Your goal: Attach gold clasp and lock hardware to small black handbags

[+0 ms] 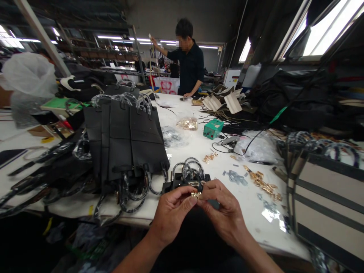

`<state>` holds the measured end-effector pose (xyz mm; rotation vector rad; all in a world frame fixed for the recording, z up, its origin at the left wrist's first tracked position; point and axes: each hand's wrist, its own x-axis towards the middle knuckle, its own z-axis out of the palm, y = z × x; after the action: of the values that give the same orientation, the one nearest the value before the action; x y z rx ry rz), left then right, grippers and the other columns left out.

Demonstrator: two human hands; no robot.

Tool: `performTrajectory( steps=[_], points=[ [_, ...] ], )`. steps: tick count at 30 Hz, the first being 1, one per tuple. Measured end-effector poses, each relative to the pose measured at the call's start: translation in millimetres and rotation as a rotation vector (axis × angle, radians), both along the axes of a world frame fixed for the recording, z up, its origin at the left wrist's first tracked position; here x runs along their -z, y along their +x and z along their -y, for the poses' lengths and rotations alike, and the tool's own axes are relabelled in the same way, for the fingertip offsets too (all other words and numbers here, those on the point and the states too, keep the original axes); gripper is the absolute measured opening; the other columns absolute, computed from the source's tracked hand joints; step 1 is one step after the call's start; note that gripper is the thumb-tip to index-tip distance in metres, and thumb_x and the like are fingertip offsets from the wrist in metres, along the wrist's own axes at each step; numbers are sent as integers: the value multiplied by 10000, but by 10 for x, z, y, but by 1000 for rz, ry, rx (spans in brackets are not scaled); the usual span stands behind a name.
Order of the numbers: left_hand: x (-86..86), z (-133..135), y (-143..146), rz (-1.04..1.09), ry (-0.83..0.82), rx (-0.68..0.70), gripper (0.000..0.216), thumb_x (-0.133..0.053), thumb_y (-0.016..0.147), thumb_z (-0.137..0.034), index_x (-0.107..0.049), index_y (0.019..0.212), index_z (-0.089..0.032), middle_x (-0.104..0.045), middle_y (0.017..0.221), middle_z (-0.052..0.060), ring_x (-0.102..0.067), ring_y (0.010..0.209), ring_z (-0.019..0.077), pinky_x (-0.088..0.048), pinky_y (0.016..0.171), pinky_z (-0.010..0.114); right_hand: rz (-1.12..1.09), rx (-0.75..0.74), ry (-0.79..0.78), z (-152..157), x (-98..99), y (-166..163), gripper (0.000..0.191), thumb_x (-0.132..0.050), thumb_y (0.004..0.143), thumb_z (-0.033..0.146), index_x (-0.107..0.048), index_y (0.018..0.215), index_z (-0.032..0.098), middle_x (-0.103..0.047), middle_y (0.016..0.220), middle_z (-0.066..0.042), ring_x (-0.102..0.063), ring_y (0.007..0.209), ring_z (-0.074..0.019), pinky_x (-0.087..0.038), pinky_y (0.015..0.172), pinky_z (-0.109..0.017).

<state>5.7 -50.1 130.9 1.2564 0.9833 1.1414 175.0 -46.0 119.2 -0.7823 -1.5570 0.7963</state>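
Between the fingertips of my two hands is a small gold metal fitting (195, 195), whose exact kind I cannot make out. My left hand (174, 212) pinches it between thumb and forefinger. From the other side my right hand (223, 206) has its fingers closed at the fitting's right end. Just beyond them sits a black handbag (178, 181), its looped handles (193, 167) wrapped in clear plastic. Another gold-coloured piece (193, 184) shows on this bag. My hands cover the bag's near part.
Black bags (122, 136) are stacked at left. Gold fittings (263, 182) and thin metal plates (237, 177) lie to the right, near a green control box (213, 129) with cables. Striped bags (330, 189) stand far right. A person (189, 64) stands across the white table (182, 146).
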Motion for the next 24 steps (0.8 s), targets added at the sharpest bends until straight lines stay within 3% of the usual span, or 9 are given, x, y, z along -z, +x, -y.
performTrajectory(
  steps=[3, 7, 10, 13, 19, 24],
  points=[
    [22, 2, 15, 32, -13, 7, 171, -705, 844, -294, -731, 990, -208, -730, 872, 16, -680, 782, 137, -558, 760, 226, -1, -15, -19, 8, -21, 41, 60, -692, 866, 192, -686, 827, 238, -615, 875, -11, -603, 841, -158, -477, 765, -296],
    [50, -11, -1, 14, 105, 22, 150, -695, 851, -275, -738, 987, -231, -642, 1016, 35, -654, 888, 165, -570, 765, 263, -50, -74, -192, -21, -58, 134, 66, -718, 852, 267, -685, 900, 237, -658, 890, -9, -617, 849, -169, -483, 794, -298],
    [60, -14, -17, -44, 185, 14, 152, -687, 859, -240, -733, 1003, -258, -605, 1009, 27, -636, 955, 171, -554, 812, 268, -18, -108, -268, -51, -83, 170, 73, -705, 864, 300, -711, 867, 227, -681, 858, -7, -622, 821, -163, -479, 771, -280],
    [62, -6, -19, -105, 252, 16, 174, -665, 875, -208, -717, 1027, -277, -612, 997, 19, -628, 954, 151, -536, 833, 254, 30, -105, -224, -43, -102, 144, 96, -683, 881, 288, -713, 819, 221, -683, 824, 0, -621, 789, -153, -473, 753, -271],
    [36, 35, 17, -174, 341, -37, 185, -663, 874, -178, -718, 1018, -280, -644, 998, 9, -623, 953, 127, -511, 852, 212, -36, 50, -95, 52, -73, 30, 120, -628, 913, 235, -681, 806, 221, -657, 808, 7, -604, 774, -137, -467, 736, -265],
    [35, 55, 56, 1, 198, -63, 174, -668, 872, -227, -715, 1037, -256, -658, 999, 14, -657, 916, 145, -549, 819, 238, -123, -33, -190, 73, -21, 11, 71, -652, 900, 268, -710, 931, 243, -683, 910, -12, -629, 875, -171, -489, 814, -302]
  ],
)
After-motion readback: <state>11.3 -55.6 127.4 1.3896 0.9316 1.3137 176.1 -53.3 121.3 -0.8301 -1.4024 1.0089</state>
